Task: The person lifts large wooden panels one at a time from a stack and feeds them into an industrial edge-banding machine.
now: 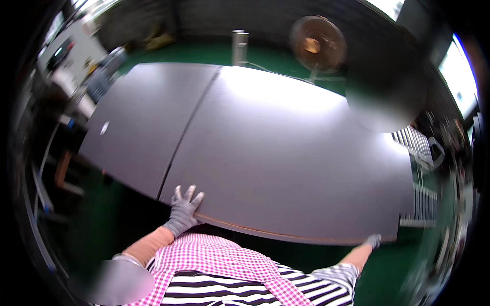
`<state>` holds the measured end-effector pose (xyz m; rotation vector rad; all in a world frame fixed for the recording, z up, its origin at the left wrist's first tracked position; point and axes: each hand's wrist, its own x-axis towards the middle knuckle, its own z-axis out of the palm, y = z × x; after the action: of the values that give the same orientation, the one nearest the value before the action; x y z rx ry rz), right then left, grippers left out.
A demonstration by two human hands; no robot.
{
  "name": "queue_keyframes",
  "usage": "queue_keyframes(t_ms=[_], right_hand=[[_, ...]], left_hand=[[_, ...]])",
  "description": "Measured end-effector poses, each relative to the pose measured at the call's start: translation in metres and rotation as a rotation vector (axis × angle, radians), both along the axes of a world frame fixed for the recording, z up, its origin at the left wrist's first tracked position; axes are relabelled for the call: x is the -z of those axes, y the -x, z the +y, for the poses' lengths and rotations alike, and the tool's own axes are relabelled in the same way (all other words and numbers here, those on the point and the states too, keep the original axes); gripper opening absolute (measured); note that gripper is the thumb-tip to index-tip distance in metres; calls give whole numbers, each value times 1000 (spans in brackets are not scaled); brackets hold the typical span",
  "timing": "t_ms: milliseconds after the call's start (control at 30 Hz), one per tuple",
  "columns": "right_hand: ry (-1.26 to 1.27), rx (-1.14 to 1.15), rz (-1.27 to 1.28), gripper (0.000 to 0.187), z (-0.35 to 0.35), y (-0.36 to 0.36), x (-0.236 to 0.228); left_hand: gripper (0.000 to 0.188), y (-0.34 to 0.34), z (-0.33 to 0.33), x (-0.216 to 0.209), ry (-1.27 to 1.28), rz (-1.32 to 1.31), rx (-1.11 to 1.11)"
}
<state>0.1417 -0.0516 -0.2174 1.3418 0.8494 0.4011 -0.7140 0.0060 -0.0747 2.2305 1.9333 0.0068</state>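
Apron: a pink-and-white checked apron [214,255] over a black-and-white striped shirt [214,288], nearest to me.
Slatted thing: grey and ribbed [424,204], beyond the right edge of the large panel; too blurred to tell whether it is a container.
Left hand: grey-gloved [182,214], open, fingers spread on the large panel by its near left corner, forearm angled up from below.
Right hand: gloved [374,240], arm stretched out to the near edge close to the right corner; I cannot tell whether it grips.
Large panel: dark grey [286,168], lying flat in front of the person, brown along its near edge.
Left panel: dark grey [148,122], beside it across a narrow dark seam.
Marking: a small white patch [104,127] near the left panel's left edge, unreadable.
Beyond the far edge: a metal post [240,48], green floor [189,52].
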Motion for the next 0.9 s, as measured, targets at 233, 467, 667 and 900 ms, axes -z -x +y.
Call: queue_keyframes(t_ms=[233, 467, 667, 900], right_hand=[[-722, 339, 349, 20, 89, 120, -7], [-1504, 107, 816, 25, 134, 331, -71], [-1542, -78, 1072, 31, 138, 470, -91], [-1501, -203, 1226, 40, 115, 594, -106]], left_hand=[[89, 1, -18, -20, 28, 106, -16], [98, -8, -13, 1, 91, -8, 11], [100, 5, -13, -5, 97, -72, 24], [85, 48, -21, 40, -112, -216, 206]])
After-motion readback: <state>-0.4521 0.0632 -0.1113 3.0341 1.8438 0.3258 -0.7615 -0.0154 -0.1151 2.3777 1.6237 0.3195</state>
